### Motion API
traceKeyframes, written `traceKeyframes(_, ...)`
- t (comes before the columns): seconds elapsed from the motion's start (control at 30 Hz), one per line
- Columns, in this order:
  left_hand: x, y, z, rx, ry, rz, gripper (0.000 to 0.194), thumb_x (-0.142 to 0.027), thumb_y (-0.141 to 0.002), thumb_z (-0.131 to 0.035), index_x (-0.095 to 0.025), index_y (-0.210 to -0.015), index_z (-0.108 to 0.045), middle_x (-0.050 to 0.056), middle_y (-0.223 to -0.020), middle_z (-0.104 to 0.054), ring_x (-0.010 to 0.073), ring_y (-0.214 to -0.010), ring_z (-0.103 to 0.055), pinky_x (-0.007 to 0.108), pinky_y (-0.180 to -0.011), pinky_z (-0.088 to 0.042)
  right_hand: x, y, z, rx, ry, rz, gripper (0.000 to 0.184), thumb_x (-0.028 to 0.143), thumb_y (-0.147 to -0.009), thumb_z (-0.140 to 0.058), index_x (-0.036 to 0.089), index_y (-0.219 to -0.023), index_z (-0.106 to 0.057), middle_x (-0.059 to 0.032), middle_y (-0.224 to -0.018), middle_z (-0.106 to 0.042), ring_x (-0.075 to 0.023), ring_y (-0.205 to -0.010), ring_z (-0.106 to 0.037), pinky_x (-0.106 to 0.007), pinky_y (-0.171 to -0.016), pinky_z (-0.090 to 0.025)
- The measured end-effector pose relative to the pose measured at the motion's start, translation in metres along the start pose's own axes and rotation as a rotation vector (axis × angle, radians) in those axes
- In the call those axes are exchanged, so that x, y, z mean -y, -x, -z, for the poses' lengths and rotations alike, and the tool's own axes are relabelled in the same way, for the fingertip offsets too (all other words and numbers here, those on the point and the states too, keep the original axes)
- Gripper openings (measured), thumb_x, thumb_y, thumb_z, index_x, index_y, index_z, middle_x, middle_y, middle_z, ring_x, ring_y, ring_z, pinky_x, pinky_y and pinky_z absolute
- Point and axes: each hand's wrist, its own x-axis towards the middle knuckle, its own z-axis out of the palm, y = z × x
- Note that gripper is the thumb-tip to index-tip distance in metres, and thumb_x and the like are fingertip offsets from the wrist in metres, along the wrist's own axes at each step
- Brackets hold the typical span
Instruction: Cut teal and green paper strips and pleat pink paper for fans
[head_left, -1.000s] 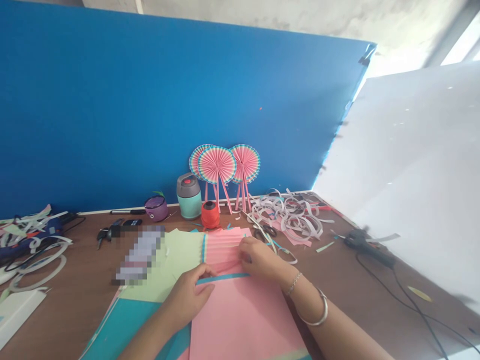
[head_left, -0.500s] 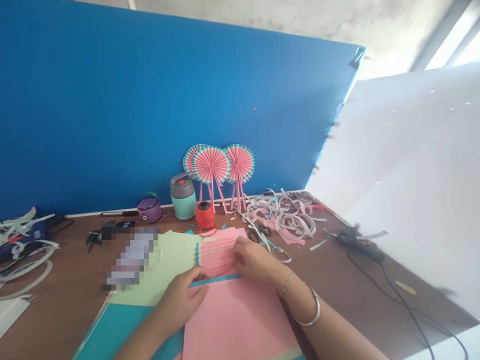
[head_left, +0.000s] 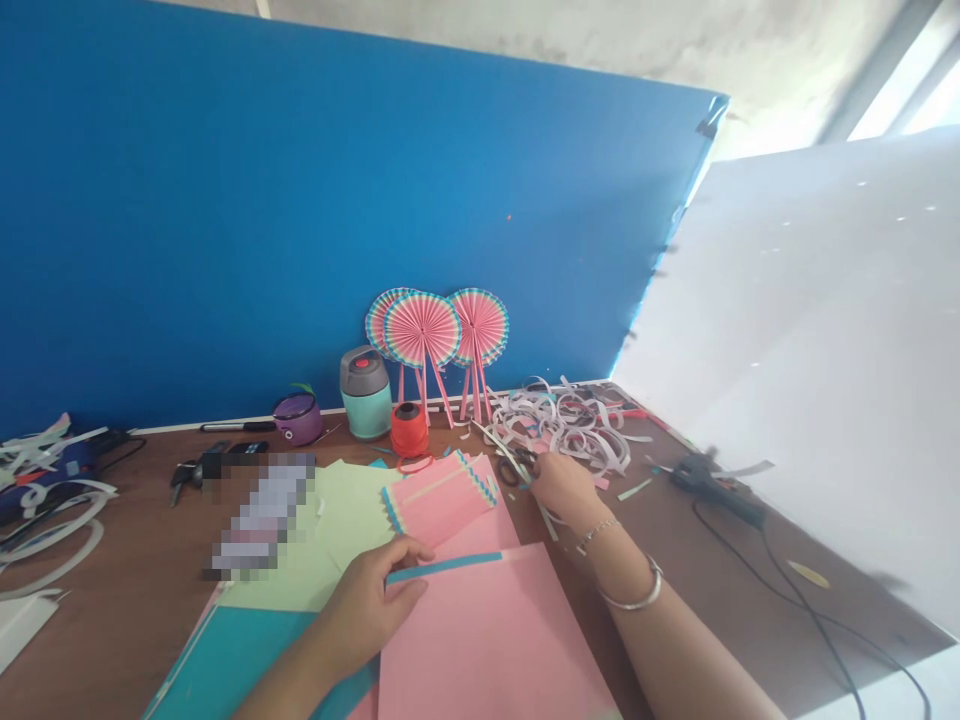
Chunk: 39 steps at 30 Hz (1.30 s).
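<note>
My left hand [head_left: 375, 598] presses its closed fingers on the left end of a blue paper strip [head_left: 450, 565] along the edge of a pink sheet [head_left: 487, 640]. The pleated pink paper [head_left: 439, 500], edged in blue, lies free and slightly sprung up just beyond. My right hand [head_left: 564, 486] has reached to the right and its fingers curl at the handles of a pair of scissors [head_left: 510, 460]; whether they grip it I cannot make out.
Three finished pink paper fans [head_left: 435, 335] lean on the blue board. Nearby stand a teal jar [head_left: 366, 392], a red thread spool [head_left: 409, 430] and a purple pot [head_left: 298, 416]. White paper curls [head_left: 570, 425] lie at right, with a glue gun [head_left: 712, 480] and cable.
My right hand left the pleated paper and moved right to the scissors. The pleated stack sprang loose and fanned a little. My left hand stayed on the blue strip.
</note>
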Motion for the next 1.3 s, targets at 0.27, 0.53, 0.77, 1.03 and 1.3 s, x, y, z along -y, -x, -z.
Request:
traceKeyframes(0.27, 0.013, -0.007, 0.002, -0.195, -0.165, 0.048, 0.025, -0.025, -0.078, -0.045, -0.023, -0.098, -0.061, 0.004, -0.104, -0.066, 0.0209, -0.1, -0.059, 0.033, -0.088, -0.045, -0.001, -0.005, -0.003, -0.011, 0.038, -0.077, 0.028, 0.011, -0.069, -0.051, 0.012, -0.091, -0.068, -0.0172, -0.088, -0.069, -0.0287, -0.092, -0.062, -0.032, -0.071, -0.041)
traceKeyframes(0.53, 0.013, -0.003, 0.014, -0.074, -0.239, 0.034, 0.024, -0.019, -0.072, -0.046, -0.022, -0.089, -0.063, 0.004, -0.098, -0.065, 0.0207, -0.097, -0.057, 0.032, -0.088, -0.043, 0.003, -0.003, 0.007, -0.083, 0.043, -0.082, 0.026, 0.012, -0.07, -0.047, 0.013, -0.089, -0.066, -0.0146, -0.083, -0.069, -0.0265, -0.087, -0.063, -0.033, -0.073, -0.037)
traceKeyframes(0.77, 0.009, 0.0, 0.022, -0.078, -0.523, 0.059, 0.025, -0.011, -0.07, -0.043, -0.023, -0.081, -0.062, 0.002, -0.087, -0.063, 0.021, -0.09, -0.055, 0.037, -0.083, -0.039, 0.007, 0.007, 0.019, -0.36, 0.061, -0.08, 0.02, 0.013, -0.078, -0.043, 0.013, -0.083, -0.062, -0.0148, -0.087, -0.068, -0.0271, -0.093, -0.058, -0.036, -0.077, -0.031)
traceKeyframes(1.03, 0.003, 0.004, 0.012, -0.121, -0.505, -0.165, 0.029, -0.007, -0.079, -0.04, -0.021, -0.095, -0.061, 0.005, -0.094, -0.058, 0.0194, -0.092, -0.053, 0.033, -0.081, -0.043, 0.006, -0.002, 0.002, -0.414, -0.159, 0.062, 0.038, 0.013, -0.081, -0.045, 0.011, -0.119, -0.043, -0.0105, -0.088, -0.067, -0.0241, -0.084, -0.061, -0.029, -0.067, -0.034)
traceKeyframes(1.3, -0.011, 0.013, -0.009, -0.081, -0.585, -0.412, 0.04, 0.001, -0.079, -0.034, -0.018, -0.103, -0.06, 0.009, -0.093, -0.058, 0.0211, -0.086, -0.051, 0.036, -0.073, -0.046, 0.008, -0.005, -0.004, -0.44, -0.39, 0.095, 0.031, 0.02, -0.077, -0.053, 0.018, -0.108, -0.048, -0.0013, -0.072, -0.063, -0.0193, -0.07, -0.06, -0.024, -0.056, -0.031)
